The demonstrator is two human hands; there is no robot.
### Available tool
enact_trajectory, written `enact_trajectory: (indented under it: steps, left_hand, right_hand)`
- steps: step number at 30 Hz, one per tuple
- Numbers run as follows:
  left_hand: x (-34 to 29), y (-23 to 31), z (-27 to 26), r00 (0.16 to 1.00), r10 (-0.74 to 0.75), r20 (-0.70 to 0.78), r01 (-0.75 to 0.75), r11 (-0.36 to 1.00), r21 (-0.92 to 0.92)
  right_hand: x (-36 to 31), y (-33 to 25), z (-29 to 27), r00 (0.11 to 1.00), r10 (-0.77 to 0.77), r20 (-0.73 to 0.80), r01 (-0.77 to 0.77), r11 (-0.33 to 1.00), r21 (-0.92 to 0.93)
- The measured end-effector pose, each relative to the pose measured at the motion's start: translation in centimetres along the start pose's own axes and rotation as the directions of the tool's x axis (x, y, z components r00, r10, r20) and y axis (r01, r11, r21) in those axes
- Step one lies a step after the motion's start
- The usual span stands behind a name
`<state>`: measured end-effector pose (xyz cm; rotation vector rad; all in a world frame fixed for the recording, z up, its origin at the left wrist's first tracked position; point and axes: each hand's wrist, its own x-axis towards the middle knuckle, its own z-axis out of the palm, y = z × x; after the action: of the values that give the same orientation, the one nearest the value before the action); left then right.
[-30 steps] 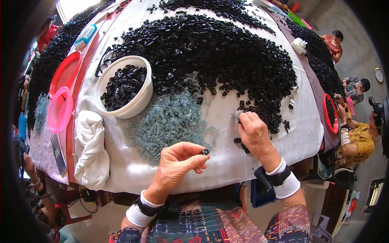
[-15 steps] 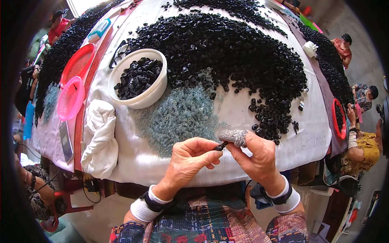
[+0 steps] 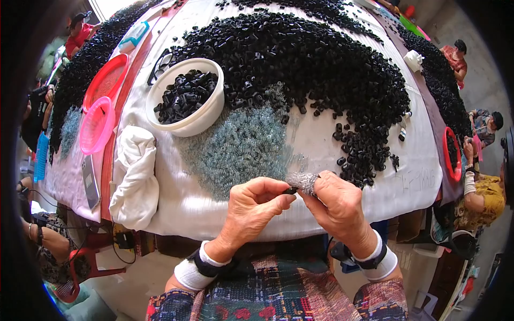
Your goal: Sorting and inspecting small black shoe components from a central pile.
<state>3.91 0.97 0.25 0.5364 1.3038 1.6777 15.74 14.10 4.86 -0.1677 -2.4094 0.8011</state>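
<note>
My left hand pinches a small black plastic part between thumb and forefinger, above the near edge of the cloth. Against it from the right comes my right hand, closed, with a grey knitted cover over its forefinger. Whatever lies between the right fingertips is hidden. Just beyond both hands spreads a heap of small clear bluish springs. Behind that, a wide pile of black plastic parts curves down to the right.
A white tub of black parts stands left of the springs. Nearer lies a crumpled white cloth. Pink and red baskets sit at the left edge. Several people work at tables on both sides.
Both hands stay together at nearly the same spot. My right hand has rolled inward, its fingers more curled, and the black part is now more covered. The view has shifted slightly.
</note>
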Motion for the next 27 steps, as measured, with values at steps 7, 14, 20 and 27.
enact_trajectory:
  steps: [7, 14, 20, 27]
  left_hand:
    - [0.2, -0.2, 0.0, 0.999, -0.034, -0.007, 0.033, 0.999, -0.018]
    - [0.1, -0.3, -0.1, 0.998, -0.059, -0.029, 0.060, 0.998, 0.035]
    - [0.4, 0.9, 0.1, 0.992, -0.117, -0.042, 0.120, 0.989, 0.090]
    - [0.9, 0.2, -0.8, 0.989, -0.144, 0.022, 0.145, 0.988, -0.058]
  right_hand:
    - [-0.8, 0.2, 0.9, 0.997, 0.070, -0.017, -0.070, 0.998, -0.001]
    - [-0.9, 0.5, 1.5, 0.998, 0.057, -0.032, -0.058, 0.998, -0.027]
    - [-0.6, 0.4, 1.8, 0.999, 0.047, -0.014, -0.048, 0.997, -0.065]
    - [-0.6, 0.4, 2.1, 0.988, 0.151, 0.011, -0.151, 0.987, 0.052]
